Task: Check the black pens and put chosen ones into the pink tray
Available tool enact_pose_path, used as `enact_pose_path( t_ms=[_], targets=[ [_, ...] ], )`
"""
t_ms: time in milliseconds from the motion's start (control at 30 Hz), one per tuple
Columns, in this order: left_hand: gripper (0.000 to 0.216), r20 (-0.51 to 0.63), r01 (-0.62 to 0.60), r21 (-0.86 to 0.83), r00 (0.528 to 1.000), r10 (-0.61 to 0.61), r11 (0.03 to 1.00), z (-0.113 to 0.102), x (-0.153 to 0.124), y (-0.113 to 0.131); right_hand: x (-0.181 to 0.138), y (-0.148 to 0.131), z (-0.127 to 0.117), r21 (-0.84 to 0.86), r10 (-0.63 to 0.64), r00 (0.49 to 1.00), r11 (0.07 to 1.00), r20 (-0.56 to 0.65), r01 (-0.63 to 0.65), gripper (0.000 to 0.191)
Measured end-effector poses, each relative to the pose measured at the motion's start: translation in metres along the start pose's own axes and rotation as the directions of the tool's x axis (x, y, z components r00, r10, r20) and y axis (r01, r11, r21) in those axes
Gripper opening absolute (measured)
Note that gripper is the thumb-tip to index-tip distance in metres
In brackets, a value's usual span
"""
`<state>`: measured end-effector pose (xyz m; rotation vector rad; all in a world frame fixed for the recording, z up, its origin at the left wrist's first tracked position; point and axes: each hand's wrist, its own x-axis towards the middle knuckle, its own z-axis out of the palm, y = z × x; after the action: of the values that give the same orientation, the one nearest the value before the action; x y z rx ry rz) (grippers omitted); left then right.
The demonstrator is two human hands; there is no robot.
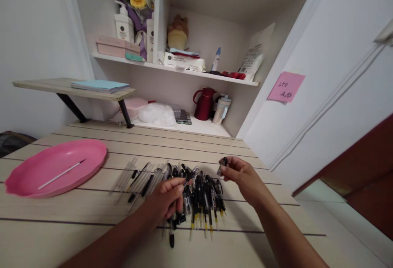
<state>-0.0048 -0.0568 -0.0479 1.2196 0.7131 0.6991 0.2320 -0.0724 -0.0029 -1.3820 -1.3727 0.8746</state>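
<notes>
A pen part (pixel 188 177) is pinched in the left hand (pixel 171 195); a small dark part (pixel 224 162) is pinched in the right hand (pixel 242 173)
Both grips are narrow, their pieces held apart; pen parts appear to be handled at this step, and a light pinch seems called for next; pens (pixel 206 196) are heaped between the hands on the planked tabletop (pixel 46 235); clear tubes (pixel 123 176) are spread left of the left hand, a pink tray (pixel 30 173) farther left; a red jug (pixel 203 105) is seen beyond the grip, under a white shelf (pixel 215 76).
</notes>
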Motion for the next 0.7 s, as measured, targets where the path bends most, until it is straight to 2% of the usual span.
enact_pose_path(
  t_ms=[67,200,333,467,700],
  targets=[
    [0.043,0.002,-0.006,0.019,1.0,0.006,1.0,0.0,0.0,-0.002,0.003,-0.011,0.014,0.252,-0.031,0.999,0.967,-0.02,0.035,0.019],
    [0.042,0.013,-0.017,0.033,1.0,0.017,0.999,0.0,0.0,-0.002,0.008,-0.017,0.04,0.409,-0.078,0.997,0.909,-0.025,0.082,0.021],
    [0.042,0.025,-0.01,0.037,1.0,0.009,0.999,0.0,0.0,0.0,0.01,-0.013,0.052,0.459,-0.079,0.997,0.886,0.007,0.067,0.028],
    [0.042,0.025,-0.01,0.045,1.0,0.009,0.999,-0.001,0.0,-0.002,0.009,-0.01,0.053,0.47,-0.057,0.998,0.881,0.002,0.049,0.031],
    [0.032,0.008,-0.024,0.051,1.0,0.023,0.998,0.002,0.0,-0.003,0.002,-0.011,0.058,0.373,-0.051,0.993,0.928,0.103,0.009,0.026]
  ],
)
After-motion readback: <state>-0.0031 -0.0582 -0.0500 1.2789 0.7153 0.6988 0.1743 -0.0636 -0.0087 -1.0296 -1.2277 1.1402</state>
